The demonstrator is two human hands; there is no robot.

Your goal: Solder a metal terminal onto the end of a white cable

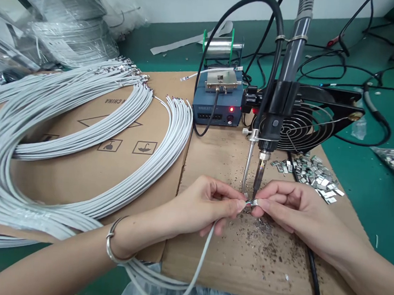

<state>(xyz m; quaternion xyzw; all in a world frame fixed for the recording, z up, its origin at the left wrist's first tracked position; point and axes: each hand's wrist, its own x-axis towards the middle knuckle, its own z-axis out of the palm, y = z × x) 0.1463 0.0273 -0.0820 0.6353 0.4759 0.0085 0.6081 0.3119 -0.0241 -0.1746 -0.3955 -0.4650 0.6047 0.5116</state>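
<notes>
bare forearms (pixel 69 256) foremost; left fingers (pixel 228 208) pinch smooth white cable (pixel 202 260), right fingers (pixel 274 209) a flat metal connector (pixel 254 202).

Bright, cool-white light fills the view, seeming to fall from above, its source outside the frame. It spreads evenly over the cardboard (pixel 205 261) and the green counter (pixel 348 171), leaving only soft, faint shadows. Glare breaks into white streaks on the plastic wrap (pixel 73 24), and small highlights glint on the solder spool (pixel 219 47). A red indicator (pixel 231 109) glows distinctly on the blue box (pixel 205 108). The black fan (pixel 294 128) keeps little detail in its darkest parts. The middle is fairly sharp, though the connector (pixel 254 202) is too small to read finely. Toward the edges, wide-angle distortion stretches shapes and detail softens.
</notes>
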